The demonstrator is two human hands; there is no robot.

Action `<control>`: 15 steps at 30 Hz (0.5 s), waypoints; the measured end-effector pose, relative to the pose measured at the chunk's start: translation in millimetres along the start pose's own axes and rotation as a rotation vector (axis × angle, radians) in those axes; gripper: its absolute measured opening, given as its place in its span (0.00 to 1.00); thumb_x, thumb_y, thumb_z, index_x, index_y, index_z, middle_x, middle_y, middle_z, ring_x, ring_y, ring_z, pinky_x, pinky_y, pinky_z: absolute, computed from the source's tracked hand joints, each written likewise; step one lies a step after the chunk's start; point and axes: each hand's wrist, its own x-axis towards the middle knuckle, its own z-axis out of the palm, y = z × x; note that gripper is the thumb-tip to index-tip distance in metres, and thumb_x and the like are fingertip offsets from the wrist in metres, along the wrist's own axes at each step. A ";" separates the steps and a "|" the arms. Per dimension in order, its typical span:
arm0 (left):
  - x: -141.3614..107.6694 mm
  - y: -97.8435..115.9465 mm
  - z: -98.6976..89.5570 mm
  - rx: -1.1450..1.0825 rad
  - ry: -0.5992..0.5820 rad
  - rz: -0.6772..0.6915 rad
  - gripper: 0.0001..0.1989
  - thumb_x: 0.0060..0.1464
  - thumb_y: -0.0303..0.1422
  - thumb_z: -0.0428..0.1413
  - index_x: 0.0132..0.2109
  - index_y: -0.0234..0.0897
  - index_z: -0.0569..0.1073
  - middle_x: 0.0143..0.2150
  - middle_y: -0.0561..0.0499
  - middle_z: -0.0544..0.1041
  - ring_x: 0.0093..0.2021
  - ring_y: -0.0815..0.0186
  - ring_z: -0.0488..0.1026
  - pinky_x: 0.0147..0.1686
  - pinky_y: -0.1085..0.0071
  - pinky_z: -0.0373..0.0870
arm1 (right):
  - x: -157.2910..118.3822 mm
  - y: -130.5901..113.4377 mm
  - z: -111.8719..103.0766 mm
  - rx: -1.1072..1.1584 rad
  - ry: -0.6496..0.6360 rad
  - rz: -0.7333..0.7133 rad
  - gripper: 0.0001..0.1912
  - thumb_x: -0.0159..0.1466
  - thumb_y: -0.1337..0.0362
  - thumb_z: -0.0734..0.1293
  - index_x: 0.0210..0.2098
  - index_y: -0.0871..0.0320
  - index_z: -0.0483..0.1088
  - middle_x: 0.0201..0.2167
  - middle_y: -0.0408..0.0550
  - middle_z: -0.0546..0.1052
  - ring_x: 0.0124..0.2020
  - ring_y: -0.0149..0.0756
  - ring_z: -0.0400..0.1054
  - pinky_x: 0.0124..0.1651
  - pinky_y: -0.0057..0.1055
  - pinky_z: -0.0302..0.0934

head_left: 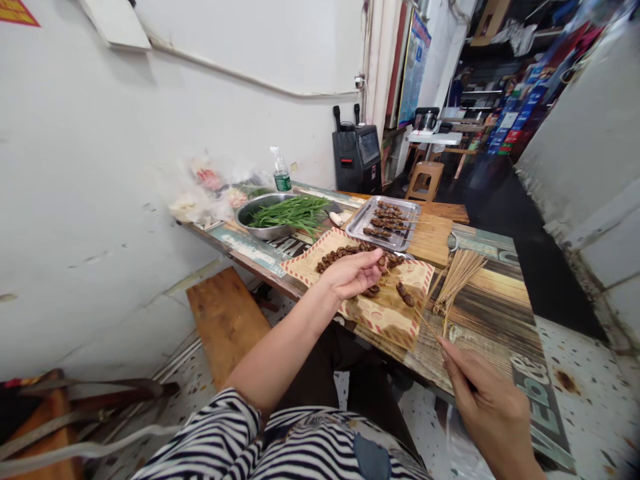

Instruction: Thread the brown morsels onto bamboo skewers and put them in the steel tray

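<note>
The right hand pinched the bare lower end of a thin, pale wooden skewer between thumb and forefinger. The left hand had its fingertips drawn narrowly together on a glossy, dark brown morsel near the skewer's tip. The skewer slanted between the hands, above the paper, with one brown piece threaded midway.

The stick looked light and fairly stiff, likely to snap if bent; its bare end seemed the best grip. The morsels looked soft and perhaps slippery, so a light pinch at their sides would suit them.

Beneath lay one tan paper sheet with a red-striped border, bearing a heap of brown morsels too crowded to count. Beyond it, one rectangular silver metal tray held roughly five loaded skewers, overlapping, beside one wooden board. One bundle of bare wooden sticks, uncountable, lay to the right. Farther left stood one round steel bowl of long green vegetables and one clear, green-labelled plastic bottle.
</note>
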 end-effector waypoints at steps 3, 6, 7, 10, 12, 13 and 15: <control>0.2 -1.1 0.3 0.027 0.008 0.014 0.05 0.51 0.21 0.52 0.28 0.27 0.71 0.24 0.50 0.72 0.24 0.76 0.69 0.23 0.84 0.67 | -0.8 0.1 -0.5 -0.001 -0.002 0.000 0.12 0.61 0.68 0.62 0.43 0.57 0.72 0.35 0.46 0.77 0.35 0.32 0.73 0.40 0.25 0.66; 0.8 -2.2 0.9 0.073 0.023 0.045 0.03 0.49 0.21 0.54 0.29 0.27 0.71 0.25 0.50 0.72 0.24 0.76 0.69 0.24 0.83 0.67 | -1.4 -1.3 -1.0 -0.007 -0.004 0.012 0.12 0.61 0.68 0.61 0.43 0.58 0.72 0.35 0.46 0.77 0.36 0.32 0.73 0.40 0.25 0.66; 1.2 -2.6 1.3 0.091 0.031 0.057 0.02 0.49 0.21 0.54 0.29 0.27 0.71 0.25 0.50 0.72 0.24 0.76 0.69 0.24 0.83 0.67 | -1.4 -2.2 -0.9 -0.009 0.001 0.017 0.12 0.61 0.67 0.61 0.43 0.58 0.72 0.35 0.46 0.77 0.35 0.32 0.73 0.39 0.25 0.66; 3.0 -4.0 3.4 0.147 0.060 0.089 0.01 0.48 0.21 0.55 0.29 0.27 0.70 0.26 0.50 0.73 0.23 0.77 0.69 0.23 0.83 0.66 | -0.1 -6.1 0.5 -0.006 0.010 0.027 0.12 0.61 0.67 0.61 0.42 0.59 0.72 0.35 0.47 0.77 0.35 0.32 0.73 0.39 0.25 0.66; 4.6 -4.8 5.0 0.172 0.077 0.114 0.01 0.47 0.21 0.56 0.29 0.27 0.70 0.26 0.50 0.73 0.23 0.78 0.68 0.23 0.83 0.65 | 1.6 -8.8 2.7 0.003 0.003 0.025 0.11 0.61 0.67 0.61 0.42 0.60 0.72 0.35 0.48 0.77 0.35 0.32 0.72 0.39 0.25 0.65; 5.4 -5.1 5.5 0.178 0.085 0.128 0.02 0.47 0.21 0.56 0.29 0.27 0.70 0.26 0.51 0.73 0.23 0.78 0.68 0.23 0.83 0.65 | 2.5 -9.9 4.2 0.010 -0.001 0.026 0.11 0.61 0.68 0.61 0.42 0.60 0.72 0.34 0.48 0.77 0.35 0.32 0.72 0.40 0.25 0.65; 6.8 -5.2 5.5 0.172 0.100 0.154 0.04 0.45 0.20 0.57 0.29 0.28 0.69 0.26 0.51 0.72 0.23 0.78 0.68 0.23 0.83 0.65 | 3.5 -11.4 7.7 0.031 -0.004 0.052 0.11 0.61 0.67 0.61 0.42 0.60 0.72 0.34 0.48 0.77 0.35 0.32 0.72 0.41 0.26 0.65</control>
